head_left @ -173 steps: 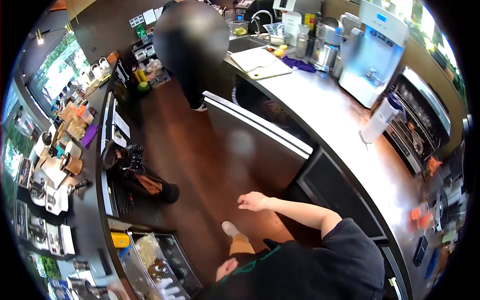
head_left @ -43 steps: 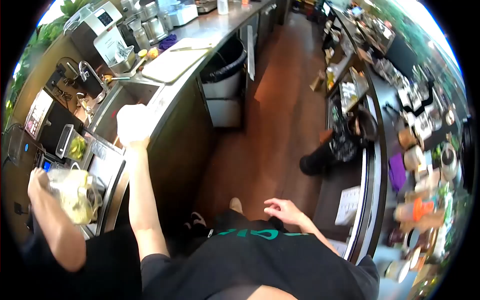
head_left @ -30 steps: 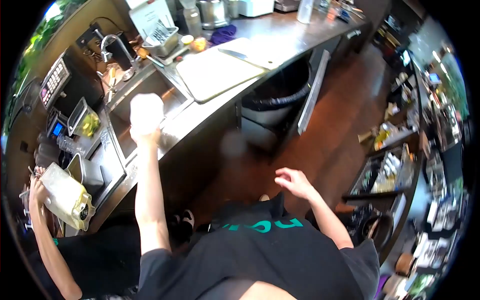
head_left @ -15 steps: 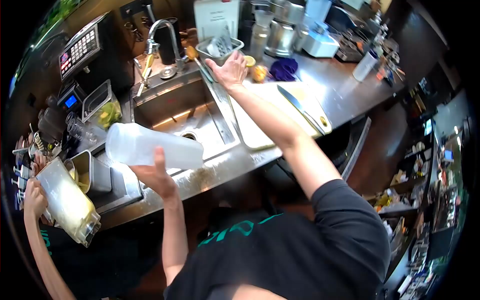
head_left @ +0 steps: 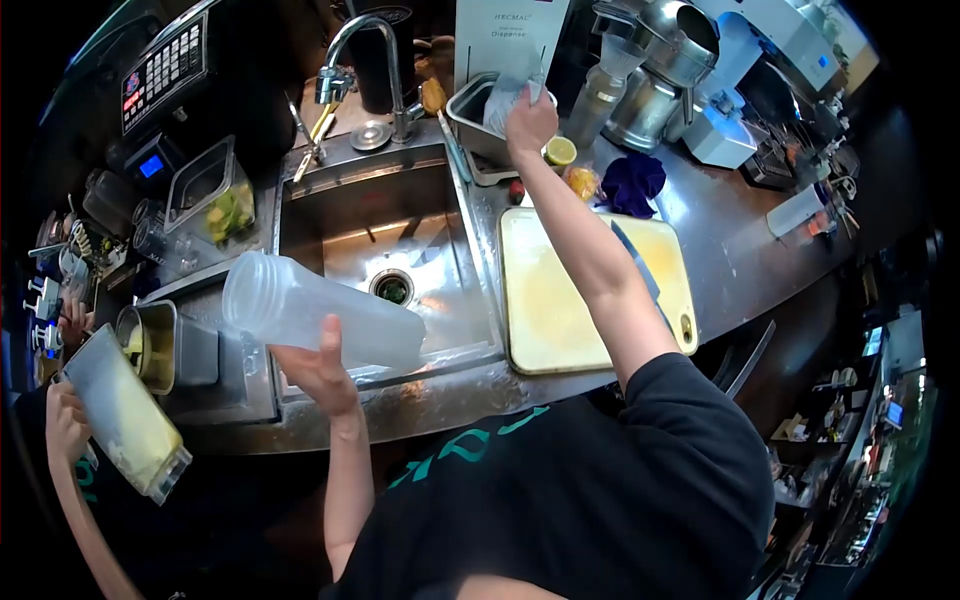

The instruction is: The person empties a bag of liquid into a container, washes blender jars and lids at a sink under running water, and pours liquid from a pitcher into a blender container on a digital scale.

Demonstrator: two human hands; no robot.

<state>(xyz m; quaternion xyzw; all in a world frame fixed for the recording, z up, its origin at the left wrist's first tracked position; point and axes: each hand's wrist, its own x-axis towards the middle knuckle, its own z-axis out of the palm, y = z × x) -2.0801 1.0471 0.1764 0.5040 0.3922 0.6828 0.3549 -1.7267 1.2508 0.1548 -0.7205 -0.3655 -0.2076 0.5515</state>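
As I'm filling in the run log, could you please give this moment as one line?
left hand: holds translucent container at sink | right hand: at metal tray, hold unclear | co-worker's hand: on tilted jug

Centre left, a translucent white shaker cup [head_left: 300, 293]; right of centre, a cream-yellow cutting board [head_left: 550, 300]; above it, a purple cloth [head_left: 635, 183]; lower centre, a black T-shirt [head_left: 580, 490] with green lettering [head_left: 482, 437].

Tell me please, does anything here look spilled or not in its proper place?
The knife lies loose on the cutting board, partly hidden beneath the right forearm, so it might be bumped. The steel counter edge before the sink looks wet and spotted, as if splashed.
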